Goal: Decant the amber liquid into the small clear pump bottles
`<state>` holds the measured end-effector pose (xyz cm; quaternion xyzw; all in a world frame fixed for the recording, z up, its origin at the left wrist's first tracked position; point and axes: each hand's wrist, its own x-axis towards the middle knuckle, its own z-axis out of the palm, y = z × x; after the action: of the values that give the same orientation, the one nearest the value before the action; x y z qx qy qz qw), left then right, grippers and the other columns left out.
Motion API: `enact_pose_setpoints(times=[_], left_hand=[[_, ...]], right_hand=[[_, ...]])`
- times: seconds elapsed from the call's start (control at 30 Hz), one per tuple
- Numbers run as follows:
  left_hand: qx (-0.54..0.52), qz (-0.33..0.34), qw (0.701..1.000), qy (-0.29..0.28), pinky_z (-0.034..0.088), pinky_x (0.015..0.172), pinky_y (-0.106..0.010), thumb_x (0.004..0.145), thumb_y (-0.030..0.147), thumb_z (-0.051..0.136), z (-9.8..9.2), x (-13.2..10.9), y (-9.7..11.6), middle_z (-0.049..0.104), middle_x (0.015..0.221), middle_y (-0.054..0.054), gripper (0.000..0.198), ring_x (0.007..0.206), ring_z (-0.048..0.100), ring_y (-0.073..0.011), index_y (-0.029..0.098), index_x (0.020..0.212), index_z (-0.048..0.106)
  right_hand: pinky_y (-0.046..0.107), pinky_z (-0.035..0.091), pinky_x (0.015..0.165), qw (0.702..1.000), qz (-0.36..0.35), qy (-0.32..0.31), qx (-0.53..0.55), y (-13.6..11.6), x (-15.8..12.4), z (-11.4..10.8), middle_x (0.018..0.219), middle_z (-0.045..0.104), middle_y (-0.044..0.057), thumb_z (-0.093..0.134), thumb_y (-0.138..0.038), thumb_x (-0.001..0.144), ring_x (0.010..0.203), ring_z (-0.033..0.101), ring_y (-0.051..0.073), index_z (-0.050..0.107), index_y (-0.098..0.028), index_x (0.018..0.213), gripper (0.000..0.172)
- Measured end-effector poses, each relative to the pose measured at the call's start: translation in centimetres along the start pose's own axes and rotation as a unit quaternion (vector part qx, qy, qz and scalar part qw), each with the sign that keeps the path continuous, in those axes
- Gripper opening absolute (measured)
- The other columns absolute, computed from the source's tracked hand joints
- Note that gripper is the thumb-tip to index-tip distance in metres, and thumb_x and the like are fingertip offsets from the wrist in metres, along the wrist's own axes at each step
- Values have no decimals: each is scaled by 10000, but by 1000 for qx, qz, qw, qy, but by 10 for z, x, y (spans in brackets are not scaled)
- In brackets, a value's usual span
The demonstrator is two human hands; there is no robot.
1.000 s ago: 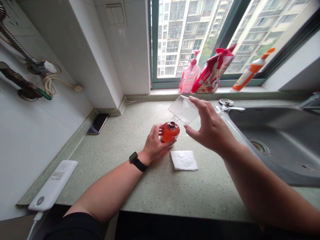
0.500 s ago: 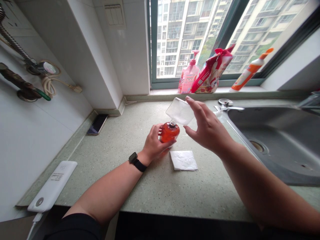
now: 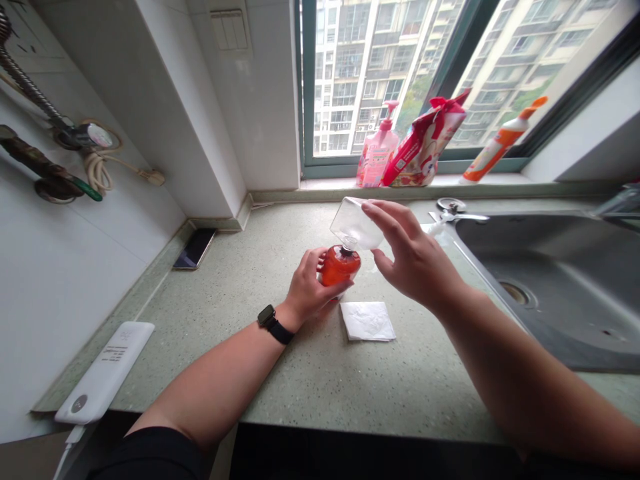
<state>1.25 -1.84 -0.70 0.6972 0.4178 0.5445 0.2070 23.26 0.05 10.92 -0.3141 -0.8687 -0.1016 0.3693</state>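
A speckled pale-green stone counter (image 3: 425, 393) runs below a teal-framed glass window (image 3: 457, 53), through which daylight falls and pale high-rise buildings (image 3: 345, 73) show. A rectangular grey metal sink (image 3: 575, 280) sits at the right. The glossy white left wall (image 3: 75, 267) carries a dark metal pipe (image 3: 35, 163); a square white switch panel (image 3: 230, 30) hangs beside the window.

Left hand (image 3: 313, 283), fingers (image 3: 311, 259) curled; right hand (image 3: 414, 250) raised, fingers extended; both arms (image 3: 220, 377) cross the tabletop's near edge (image 3: 310, 421).
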Motion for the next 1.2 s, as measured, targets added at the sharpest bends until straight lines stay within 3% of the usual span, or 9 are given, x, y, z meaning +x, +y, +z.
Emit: enact_pose_setpoints(times=[0.13, 0.33, 0.73, 1.2], left_hand=[[0, -2, 1000, 0, 651, 949, -483, 818, 593, 891, 0, 0, 1, 648, 1287, -121, 731, 1044, 720, -243, 237, 1362, 556], [3, -3, 1000, 0, 654, 943, -479, 821, 574, 896, 0, 1, 2, 652, 1282, -122, 718, 1052, 725, -248, 237, 1354, 553], [13, 11, 1000, 1, 657, 943, -466, 837, 568, 887, 1, 1, 2, 648, 1272, -111, 702, 1063, 719, -238, 238, 1360, 554], [19, 20, 1000, -4, 662, 905, -464, 824, 572, 894, 1, 1, 0, 658, 1235, -101, 696, 1036, 711, -244, 249, 1338, 554]], right_hand=[[517, 688, 952, 1000, -7, -10, -10, 1, -1, 2, 1562, 504, 127, 532, 27, 905, 1259, 689, 322, 230, -460, 1707, 986], [594, 650, 1034, 1000, -8, -16, 7, 0, -2, 3, 1590, 460, 115, 541, 36, 881, 1348, 631, 352, 359, -451, 1647, 927], [599, 626, 1042, 999, -1, -3, 32, -10, -1, -1, 1566, 468, 128, 727, -256, 954, 1240, 664, 341, 529, -367, 1486, 579], [586, 637, 1010, 1000, -1, 2, 24, -17, -1, -3, 1559, 483, 117, 721, -226, 950, 1253, 651, 345, 572, -373, 1425, 519]])
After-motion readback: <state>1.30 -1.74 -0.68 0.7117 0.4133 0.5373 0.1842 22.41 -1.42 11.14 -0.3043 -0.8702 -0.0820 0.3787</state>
